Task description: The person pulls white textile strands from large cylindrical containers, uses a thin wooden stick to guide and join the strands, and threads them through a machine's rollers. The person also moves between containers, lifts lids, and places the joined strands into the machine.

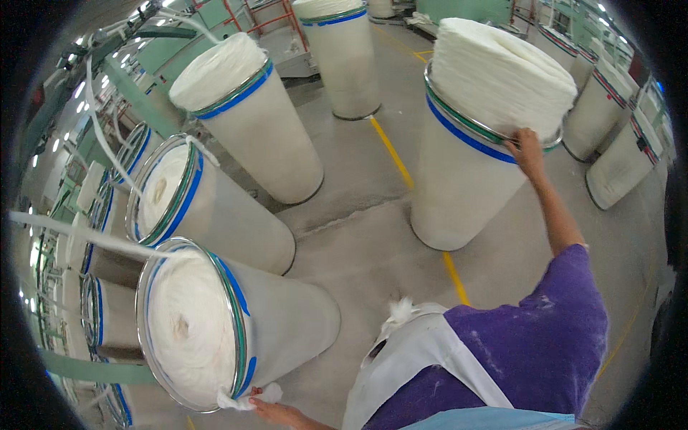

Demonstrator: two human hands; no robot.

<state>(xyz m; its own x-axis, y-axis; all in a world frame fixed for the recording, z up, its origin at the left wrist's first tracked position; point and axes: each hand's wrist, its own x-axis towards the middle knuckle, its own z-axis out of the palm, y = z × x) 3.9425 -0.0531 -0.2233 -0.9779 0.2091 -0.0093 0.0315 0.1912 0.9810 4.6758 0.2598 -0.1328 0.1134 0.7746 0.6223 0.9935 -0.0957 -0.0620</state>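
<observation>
My right hand (529,152) is closed on the metal rim of a tall white sliver can (462,193) with blue and green bands. A thick coil of white sliver (498,68) bulges high above that can. At lower left, my left hand (278,412) pinches a loose tuft of white fibre (247,398) beside the rim of a nearer can (290,333). Coiled sliver (190,315) fills this can to just about its rim, and one strand (93,233) runs up from it to the left.
Another sliver-filled can (236,193) stands just beyond the near one. Behind it are a heaped can (265,136) and a further can (342,64). More cans (602,100) line the right. A yellow line (390,152) crosses the grey floor; green machinery (466,13) stands behind.
</observation>
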